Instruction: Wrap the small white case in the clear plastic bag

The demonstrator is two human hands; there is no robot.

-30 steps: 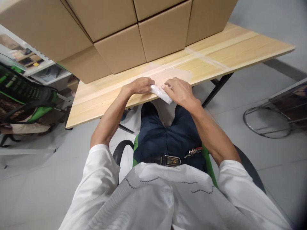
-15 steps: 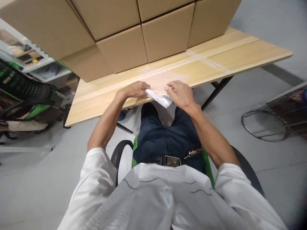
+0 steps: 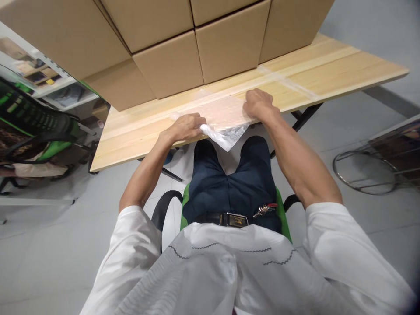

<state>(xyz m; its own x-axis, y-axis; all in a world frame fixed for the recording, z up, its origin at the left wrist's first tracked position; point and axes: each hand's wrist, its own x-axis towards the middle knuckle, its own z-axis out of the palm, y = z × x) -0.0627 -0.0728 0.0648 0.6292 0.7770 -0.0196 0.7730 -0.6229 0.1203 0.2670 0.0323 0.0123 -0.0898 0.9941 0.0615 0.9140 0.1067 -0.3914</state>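
Observation:
A thin clear plastic sheet (image 3: 226,111), pinkish where it lies flat, is spread at the front edge of the wooden table (image 3: 131,140). One whitish, crumpled corner of it hangs over the edge above my lap. My left hand (image 3: 188,125) grips the sheet's left side near the edge, fingers curled over the bunched plastic. At the sheet's right side, my right hand (image 3: 259,104) is closed, knuckles up, on its border. The fingertips of both hands are partly hidden.
Large cardboard boxes (image 3: 169,65) are stacked along the table's back. A strip of clear tape (image 3: 288,82) crosses the tabletop at right. A metal ring-based stand (image 3: 364,173) is on the floor at right; a black and green chair (image 3: 36,127) and shelves are at left.
My right hand has moved right and away from me, and more of the hanging plastic corner is spread out. My left hand stays nearly in place on the sheet.

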